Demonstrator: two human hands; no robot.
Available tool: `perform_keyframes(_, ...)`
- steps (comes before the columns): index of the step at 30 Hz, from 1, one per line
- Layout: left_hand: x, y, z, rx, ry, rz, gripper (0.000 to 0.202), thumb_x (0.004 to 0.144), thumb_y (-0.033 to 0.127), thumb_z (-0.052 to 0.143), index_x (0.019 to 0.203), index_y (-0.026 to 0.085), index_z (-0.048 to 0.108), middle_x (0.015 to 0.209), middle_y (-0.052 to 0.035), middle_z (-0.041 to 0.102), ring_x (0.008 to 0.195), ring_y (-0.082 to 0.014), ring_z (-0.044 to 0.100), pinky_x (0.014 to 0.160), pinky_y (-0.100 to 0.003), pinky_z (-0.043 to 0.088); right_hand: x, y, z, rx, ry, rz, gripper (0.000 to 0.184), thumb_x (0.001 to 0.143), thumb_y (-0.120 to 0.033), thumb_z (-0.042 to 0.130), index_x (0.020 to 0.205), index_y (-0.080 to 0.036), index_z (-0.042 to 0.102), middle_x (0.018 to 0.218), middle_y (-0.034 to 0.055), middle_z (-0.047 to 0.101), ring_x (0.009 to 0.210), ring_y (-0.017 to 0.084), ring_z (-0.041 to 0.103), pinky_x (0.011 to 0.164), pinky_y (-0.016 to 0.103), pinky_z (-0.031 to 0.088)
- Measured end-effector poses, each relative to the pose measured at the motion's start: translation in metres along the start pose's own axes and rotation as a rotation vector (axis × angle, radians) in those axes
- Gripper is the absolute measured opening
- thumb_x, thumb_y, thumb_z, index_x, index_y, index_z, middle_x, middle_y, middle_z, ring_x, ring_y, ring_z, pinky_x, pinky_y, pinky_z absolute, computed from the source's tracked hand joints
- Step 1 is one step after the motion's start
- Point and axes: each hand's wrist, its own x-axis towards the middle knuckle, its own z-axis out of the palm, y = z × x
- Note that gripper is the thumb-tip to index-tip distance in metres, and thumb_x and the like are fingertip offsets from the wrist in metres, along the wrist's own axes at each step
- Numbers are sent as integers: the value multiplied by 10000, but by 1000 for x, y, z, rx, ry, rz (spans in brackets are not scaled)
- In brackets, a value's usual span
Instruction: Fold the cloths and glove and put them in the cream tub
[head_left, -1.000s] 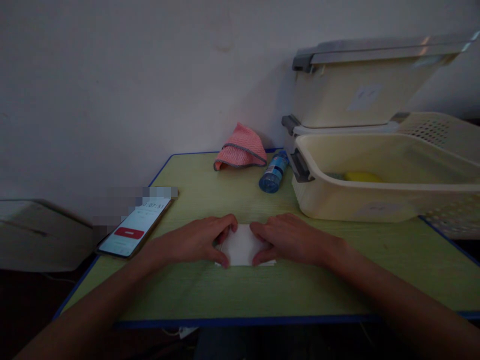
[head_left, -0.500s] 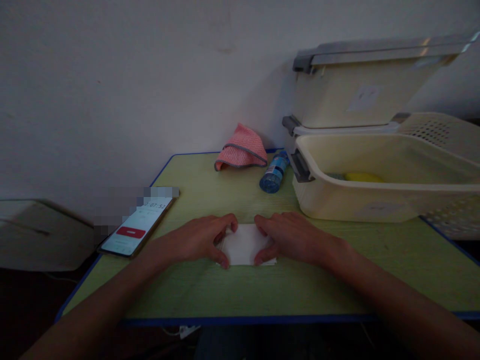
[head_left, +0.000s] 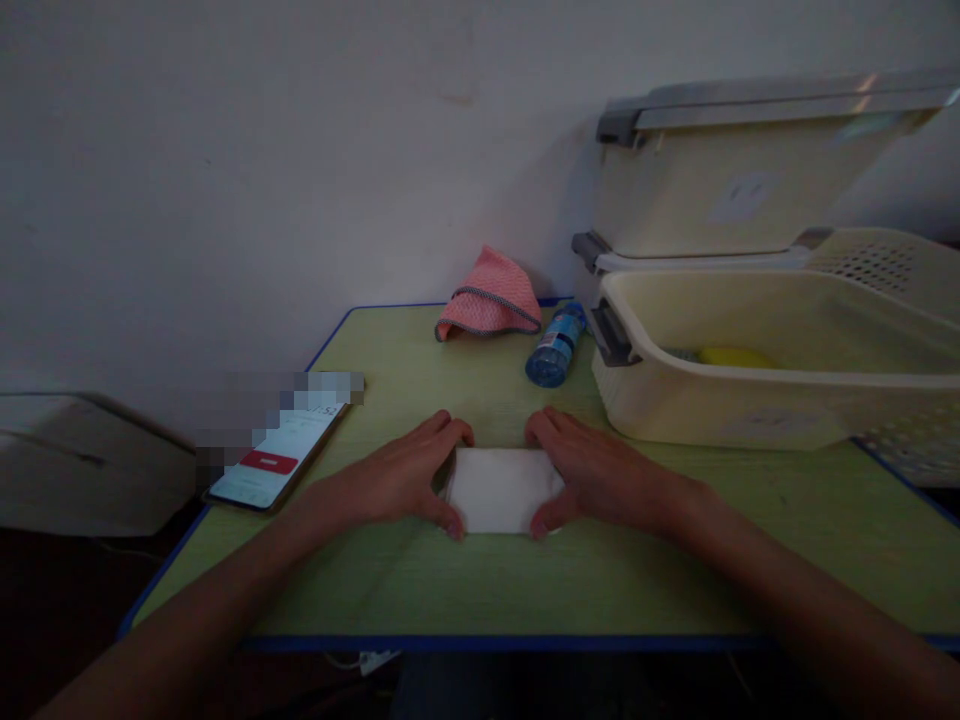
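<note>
A small rectangular stack of white sheets (head_left: 504, 490), like paper or tissue, lies flat on the table in front of me. My left hand (head_left: 416, 475) grips its left end, thumb at the near edge and fingers at the far corner. At the opposite end my right hand (head_left: 589, 475) holds it the same way, thumb near and fingers far. Between the hands, the top of the stack shows plain and smooth. I cannot tell the exact material.
A phone (head_left: 289, 445) with a lit screen lies at the table's left edge. Towards the wall are a pink cloth (head_left: 491, 295) and a plastic bottle (head_left: 555, 345) on its side. An open cream bin (head_left: 720, 405) with something yellow inside stands right, before another bin (head_left: 690, 190).
My hands have moved apart towards the ends of the stack, so more of its top shows. Its edges look more even. The view has shifted slightly.
</note>
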Motion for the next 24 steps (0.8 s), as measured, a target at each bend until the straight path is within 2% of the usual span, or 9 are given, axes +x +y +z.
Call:
perform_keyframes(5,3,5,-1,-37,-20,-47,513,529,356,737,919,175,456,965,-28,440,928,-224,451,767,-302,384,2,0,1,102,-18,-51,509,565,-380,775,914,-148,486,949,91,523,886,252,500,714,326,409)
perform_keyframes(10,0,14,-2,-121,-29,-129,474,541,282,724,897,191,425,875,5,475,824,-194,474,658,-260,359,-1,-5,-5,256,-97,-1,517,573,-284,777,944,-175,435,885,41,538,806,203,525,650,266,386)
perform_keyframes(17,0,13,1,-177,-6,-133,517,505,265,730,898,205,399,803,36,492,743,-172,488,570,-244,329,0,-3,-7,337,-83,25,520,526,-232,778,895,-204,412,794,-14,509,719,153,502,555,217,332)
perform_keyframes(21,2,10,2,-307,2,-112,535,500,218,725,907,211,378,780,51,491,707,-146,489,537,-221,331,2,1,-6,370,-41,21,508,518,-205,765,860,-209,388,787,-29,482,704,133,467,539,209,312)
perform_keyframes(24,6,4,4,-489,-5,-82,543,521,202,723,929,216,364,763,58,485,700,-135,500,533,-207,352,4,7,-5,440,0,8,500,518,-188,753,842,-209,372,793,-35,461,700,124,442,538,209,317)
